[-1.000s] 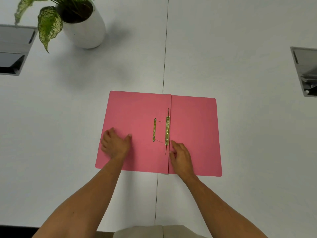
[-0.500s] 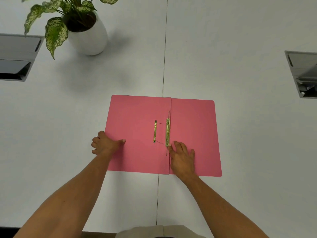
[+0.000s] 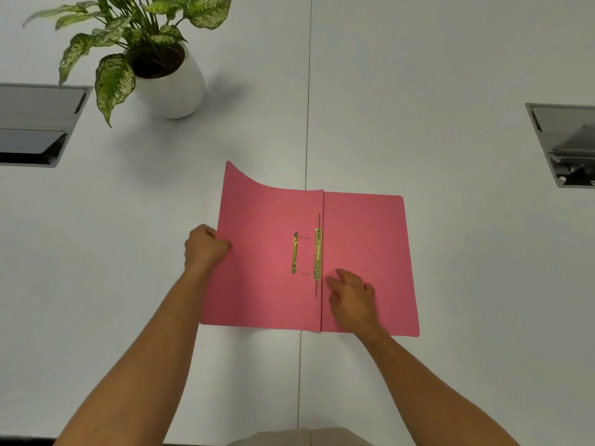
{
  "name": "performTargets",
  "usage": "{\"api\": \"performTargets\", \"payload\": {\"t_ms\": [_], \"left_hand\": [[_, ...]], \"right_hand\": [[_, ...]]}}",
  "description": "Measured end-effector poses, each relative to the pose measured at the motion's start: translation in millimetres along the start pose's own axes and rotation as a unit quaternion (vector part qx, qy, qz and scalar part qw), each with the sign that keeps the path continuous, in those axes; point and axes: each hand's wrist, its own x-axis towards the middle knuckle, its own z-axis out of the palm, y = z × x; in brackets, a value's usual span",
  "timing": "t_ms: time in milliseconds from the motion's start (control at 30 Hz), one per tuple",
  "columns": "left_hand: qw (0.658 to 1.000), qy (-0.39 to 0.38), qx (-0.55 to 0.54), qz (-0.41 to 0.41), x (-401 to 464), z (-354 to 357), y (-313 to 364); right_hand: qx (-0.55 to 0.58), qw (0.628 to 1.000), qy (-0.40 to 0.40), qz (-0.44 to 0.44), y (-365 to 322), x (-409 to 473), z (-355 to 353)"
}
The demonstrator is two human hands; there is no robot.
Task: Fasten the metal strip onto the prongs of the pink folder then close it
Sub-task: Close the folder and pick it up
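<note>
The pink folder [image 3: 267,284] lies open on the white table, spine running away from me. A gold metal strip [image 3: 317,254] sits along the spine on the right-hand panel. A second, narrower gold bar [image 3: 294,253] lies on the left cover. My left hand [image 3: 206,246] grips the outer edge of the left cover, whose far corner curls up off the table. My right hand [image 3: 352,294] rests flat on the right panel just below the metal strip, fingers spread and empty.
A white pot with a speckled green plant [image 3: 167,82] stands at the far left. Recessed grey cable boxes sit in the table at the left edge [image 3: 35,123] and right edge [image 3: 566,143]. A table seam [image 3: 307,123] runs down the middle.
My left hand slid from the left cover's surface to its outer edge, gripped it and began lifting it; the far corner now curls up. My right hand stays near the strip.
</note>
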Motion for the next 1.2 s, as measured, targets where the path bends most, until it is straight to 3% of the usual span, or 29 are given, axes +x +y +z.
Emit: {"api": "performTargets", "payload": {"t_ms": [133, 200, 267, 433, 533, 667, 733, 867, 967, 1067, 1200], "left_hand": [[0.996, -0.069, -0.039, 0.043, -21.8, -1.8, 20.3], [0.991, -0.108, -0.054, 0.062, -33.3, -7.7, 34.3], [0.980, -0.155, -0.088, 0.086, -43.7, -13.8, 46.2], [0.930, -0.294, -0.160, 0.149, -72.6, -11.1, 70.0], [0.906, -0.351, -0.212, 0.105, -81.7, 14.5, 69.1], [0.917, -0.375, -0.054, 0.124, -86.5, 58.5, 41.6], [0.919, -0.374, -0.013, 0.127, -90.6, 75.7, 22.9], [0.934, -0.328, 0.065, 0.130, -87.0, 98.0, -12.6], [0.957, -0.246, 0.094, 0.126, -81.2, 107.3, -26.8], [0.976, -0.194, 0.028, 0.090, -79.5, 111.4, -25.9], [0.979, -0.197, -0.052, 0.022, -74.7, 111.7, -26.5]], "right_hand": [[0.119, 0.959, 0.126, 0.225, 38.6, 0.4, -16.5], [0.156, 0.923, 0.102, 0.337, 58.9, -2.5, -25.8], [0.161, 0.908, 0.073, 0.380, 72.7, -6.4, -30.7], [0.142, 0.922, 0.059, 0.356, 77.4, -6.2, -29.6], [0.142, 0.933, 0.065, 0.323, 69.8, -8.3, -27.6], [0.163, 0.937, 0.084, 0.299, 60.1, -11.5, -24.5], [0.236, 0.918, 0.113, 0.297, 61.1, -13.5, -30.5], [0.518, 0.761, 0.154, 0.359, 83.1, -10.2, -35.6], [0.553, 0.739, 0.135, 0.361, 92.1, -8.9, -41.2], [0.587, 0.723, 0.097, 0.351, 88.3, -7.8, -47.5], [0.541, 0.773, 0.089, 0.319, 80.9, -7.6, -40.4]]}}
